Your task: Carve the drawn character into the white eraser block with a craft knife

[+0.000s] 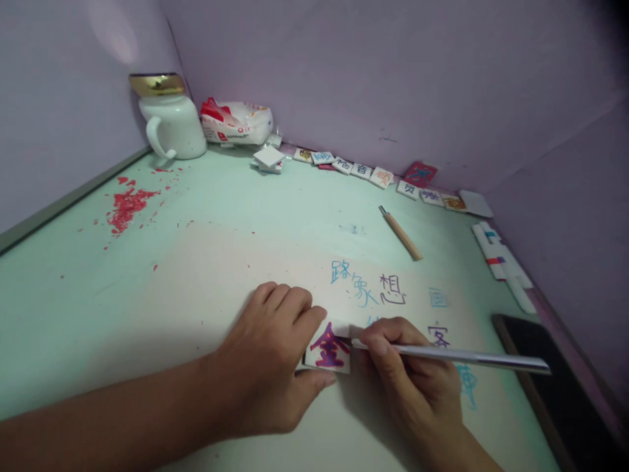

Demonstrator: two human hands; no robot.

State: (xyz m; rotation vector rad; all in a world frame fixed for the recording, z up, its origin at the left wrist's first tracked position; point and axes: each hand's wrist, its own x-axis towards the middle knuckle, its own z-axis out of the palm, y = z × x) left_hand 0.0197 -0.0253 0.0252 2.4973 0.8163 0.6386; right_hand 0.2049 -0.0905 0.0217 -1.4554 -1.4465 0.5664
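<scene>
One painted tile (328, 351) lies between both hands (270, 354).

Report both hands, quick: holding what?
Left hand: steadying the marked tile between thumb and fingers.
Right hand: closed around the silver pen-like tool.

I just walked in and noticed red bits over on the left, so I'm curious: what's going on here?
A person is working on a small white tile marked with a purple-and-red character. Their left hand steadies it, while the right hand holds a slim silver tool with its tip at the tile's right side; whether it touches is hard to tell. A wooden-handled tool lies beyond the hands, red scraps are scattered at left, and marked tiles line the back.
</scene>
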